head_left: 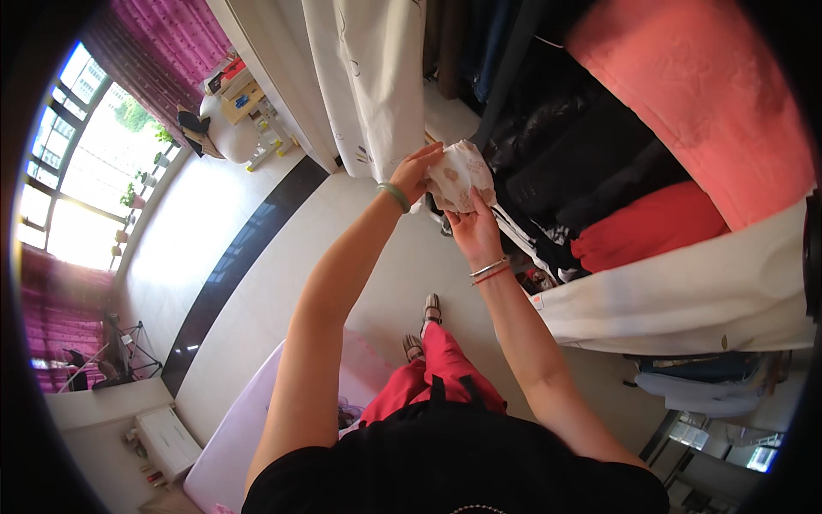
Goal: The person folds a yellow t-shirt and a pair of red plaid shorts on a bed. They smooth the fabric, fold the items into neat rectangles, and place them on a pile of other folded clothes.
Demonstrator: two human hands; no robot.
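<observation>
Both my hands hold a folded white cloth (461,176) with a tan and pinkish print, out in front of me above the floor. My left hand (415,171), with a green bangle at the wrist, grips its left edge. From below and to the right, my right hand (476,230) closes on the lower edge, thumb on top. Bracelets circle that wrist. Beyond the cloth hangs a long white curtain (368,77). Just right of it is a rack of dark clothes (582,146), with a red garment (651,227) among them.
A coral-pink cloth (693,94) and a pale cloth cover (676,291) drape over the right side. A lilac-covered bed or table edge (235,420) lies at my left. Farther left are potted plants (145,178) by a window, a small white cabinet (167,441) and a black folding stand (133,351).
</observation>
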